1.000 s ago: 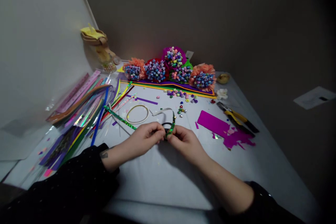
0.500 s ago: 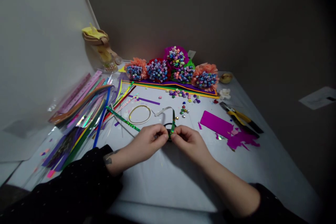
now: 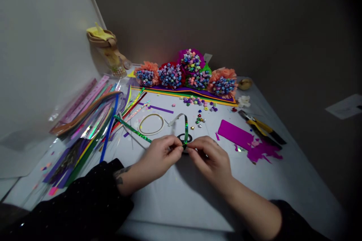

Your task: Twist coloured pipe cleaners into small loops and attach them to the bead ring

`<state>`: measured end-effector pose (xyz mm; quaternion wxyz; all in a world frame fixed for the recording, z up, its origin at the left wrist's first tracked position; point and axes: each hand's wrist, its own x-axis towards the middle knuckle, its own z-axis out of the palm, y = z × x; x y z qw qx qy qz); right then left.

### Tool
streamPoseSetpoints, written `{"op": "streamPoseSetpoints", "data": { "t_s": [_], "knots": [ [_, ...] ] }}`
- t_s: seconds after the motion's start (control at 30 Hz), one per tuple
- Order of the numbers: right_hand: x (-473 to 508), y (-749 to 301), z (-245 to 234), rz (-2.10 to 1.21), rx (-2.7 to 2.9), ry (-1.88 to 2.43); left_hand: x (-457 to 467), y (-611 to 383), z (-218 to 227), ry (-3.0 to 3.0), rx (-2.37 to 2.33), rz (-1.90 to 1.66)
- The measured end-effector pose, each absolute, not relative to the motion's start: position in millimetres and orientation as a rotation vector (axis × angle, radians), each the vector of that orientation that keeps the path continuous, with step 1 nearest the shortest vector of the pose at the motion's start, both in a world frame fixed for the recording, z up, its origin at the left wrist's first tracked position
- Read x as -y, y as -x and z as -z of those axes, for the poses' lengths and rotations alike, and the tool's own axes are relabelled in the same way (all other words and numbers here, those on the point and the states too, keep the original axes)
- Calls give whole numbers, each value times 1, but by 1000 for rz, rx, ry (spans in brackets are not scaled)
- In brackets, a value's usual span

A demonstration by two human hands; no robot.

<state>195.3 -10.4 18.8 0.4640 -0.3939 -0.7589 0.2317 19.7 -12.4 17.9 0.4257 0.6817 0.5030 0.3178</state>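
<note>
In the head view, your left hand (image 3: 161, 154) and right hand (image 3: 210, 156) both pinch a green holographic strip (image 3: 186, 130) at a black ring (image 3: 179, 138), near the middle of the desk (image 3: 181, 203), with yellow-handled pliers (image 3: 258, 128) toward its right edge.

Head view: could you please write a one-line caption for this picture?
The left hand and right hand pinch a holographic green strip at a black ring.

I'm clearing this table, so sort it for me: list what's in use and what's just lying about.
In use:
the left hand
the right hand
the green holographic strip
the black ring

Lying about:
the gold loop
the magenta sheet
the yellow-handled pliers
the paper-star bouquets
the bundled craft strips
</note>
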Motion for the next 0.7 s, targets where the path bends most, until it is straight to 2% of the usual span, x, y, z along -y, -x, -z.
{"op": "streamPoseSetpoints", "data": {
  "t_s": [0.27, 0.7],
  "knots": [
    [11, -194, -16, -649, 1846, 1050, 12, -18, -16, -1914, -1225, -839],
    [7, -192, -13, -912, 1835, 1172, 13, -20, -15, -1803, -1333, -801]
  ]
}}
